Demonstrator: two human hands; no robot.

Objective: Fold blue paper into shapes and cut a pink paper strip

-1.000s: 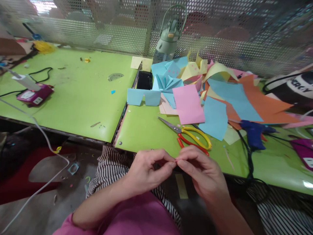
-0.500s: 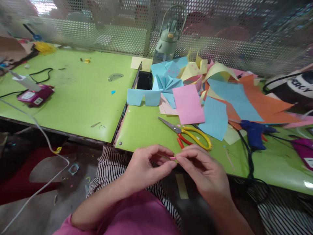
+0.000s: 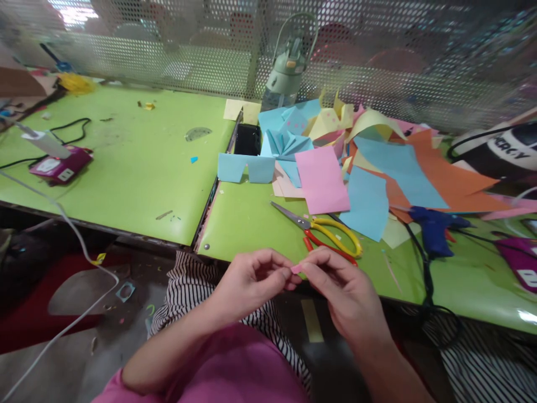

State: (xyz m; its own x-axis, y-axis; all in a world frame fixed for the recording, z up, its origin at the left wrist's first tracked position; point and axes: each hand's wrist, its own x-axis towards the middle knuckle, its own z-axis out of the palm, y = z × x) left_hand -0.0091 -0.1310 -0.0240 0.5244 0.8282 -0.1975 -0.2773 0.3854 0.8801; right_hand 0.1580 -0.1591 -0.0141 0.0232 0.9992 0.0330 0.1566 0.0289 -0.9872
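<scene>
A tiny piece of pink paper (image 3: 296, 269) is pinched between my two hands, just off the table's front edge. My left hand (image 3: 257, 280) is closed on its left end with thumb and fingertips. From the other side my right hand (image 3: 342, 285) pinches it too, fingers curled. Just beyond the hands lie scissors (image 3: 319, 226) with yellow and red handles, blades pointing left. Behind them are a pink paper sheet (image 3: 322, 180), a blue paper sheet (image 3: 366, 200) and a cut blue paper strip (image 3: 246, 168).
A dark blue glue gun (image 3: 436, 229) with a cord rests at the right. A water bottle (image 3: 285, 78) stands at the back, near a black phone (image 3: 248, 139). Orange paper (image 3: 448, 170) lies in the pile. A purple power socket (image 3: 62, 163) sits far left.
The pink paper piece now shows more of its face between the fingertips. My left thumb has drawn back slightly to the left; both hands stay in nearly the same place.
</scene>
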